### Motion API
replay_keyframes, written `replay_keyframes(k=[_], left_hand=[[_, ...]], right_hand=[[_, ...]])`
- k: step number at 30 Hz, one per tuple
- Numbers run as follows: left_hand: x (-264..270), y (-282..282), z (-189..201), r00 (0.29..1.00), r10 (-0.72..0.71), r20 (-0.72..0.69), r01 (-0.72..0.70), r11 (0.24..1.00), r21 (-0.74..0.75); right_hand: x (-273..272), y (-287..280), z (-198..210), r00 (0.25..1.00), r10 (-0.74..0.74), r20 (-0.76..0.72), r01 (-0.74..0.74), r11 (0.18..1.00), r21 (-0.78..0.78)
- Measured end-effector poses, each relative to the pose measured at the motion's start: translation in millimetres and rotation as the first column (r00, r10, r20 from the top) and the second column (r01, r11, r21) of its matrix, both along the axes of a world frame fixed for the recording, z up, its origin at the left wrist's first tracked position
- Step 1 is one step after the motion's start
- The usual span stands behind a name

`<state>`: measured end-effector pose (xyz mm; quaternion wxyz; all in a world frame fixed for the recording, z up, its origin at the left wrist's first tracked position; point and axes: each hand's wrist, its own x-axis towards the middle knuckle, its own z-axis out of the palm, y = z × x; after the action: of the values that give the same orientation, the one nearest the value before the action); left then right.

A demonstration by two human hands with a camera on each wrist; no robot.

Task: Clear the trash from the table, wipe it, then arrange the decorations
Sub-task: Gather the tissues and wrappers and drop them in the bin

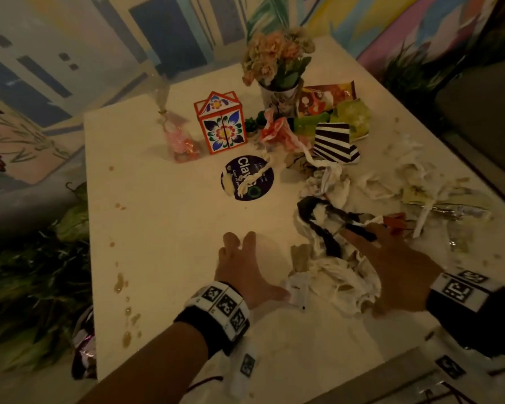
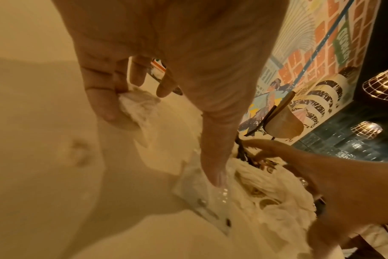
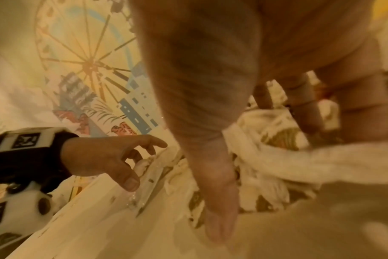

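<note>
L hand [image 1: 245, 269] fingers spread, thumb touching clear wrapper [image 2: 197, 196]; R hand [image 1: 397, 269] spread flat on crumpled napkins [image 1: 333, 272], near-right of table [image 1: 164, 223].

Pale surface [image 1: 164, 217], spotted with brown drips [image 1: 120, 284] left of the left fingers [image 1: 231, 242]. Crumpled napkins [image 1: 333, 275] lie against the right fingers [image 1: 362, 239]; beyond them, floral house-shaped box [image 1: 222, 126], flower vase [image 1: 277, 97], wrappers [image 1: 347, 115].
</note>
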<state>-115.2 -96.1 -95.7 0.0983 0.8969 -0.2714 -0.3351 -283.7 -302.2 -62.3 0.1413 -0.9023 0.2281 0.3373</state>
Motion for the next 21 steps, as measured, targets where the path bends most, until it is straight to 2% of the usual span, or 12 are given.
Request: replay_keyframes(k=[6, 9, 11, 14, 16, 21], left_hand=[[-29.6, -41.1, -7.6, 0.988, -0.157, -0.005, 0.157, 0.988, 0.002], [-45.1, -52.5, -11.2, 0.976, -0.214, 0.04, 0.214, 0.977, -0.01], [-50.8, -56.7, -13.0, 0.971, -0.215, 0.101, 0.219, 0.975, -0.027], [-58.9, -61.3, -14.3, 0.976, -0.124, 0.178, 0.139, 0.987, -0.077], [-62.8, -64.3, -13.5, 0.973, -0.103, 0.208, 0.122, 0.989, -0.081], [-57.3, -70.4, -12.7, 0.961, -0.163, 0.223, 0.184, 0.98, -0.077]], right_hand=[[17.7, 3.0, -16.3, 0.972, -0.08, 0.222, 0.064, 0.995, 0.078], [25.6, 3.1, -20.3, 0.956, -0.1, 0.275, 0.069, 0.991, 0.118], [28.5, 3.1, -21.2, 0.953, -0.12, 0.279, 0.078, 0.984, 0.158], [29.3, -0.7, -19.6, 0.949, -0.142, 0.281, 0.081, 0.973, 0.217], [28.8, -6.3, -14.1, 0.954, -0.096, 0.284, 0.047, 0.984, 0.174], [41.5, -30.3, -1.3, 0.975, 0.097, 0.202, -0.073, 0.99, -0.122]])
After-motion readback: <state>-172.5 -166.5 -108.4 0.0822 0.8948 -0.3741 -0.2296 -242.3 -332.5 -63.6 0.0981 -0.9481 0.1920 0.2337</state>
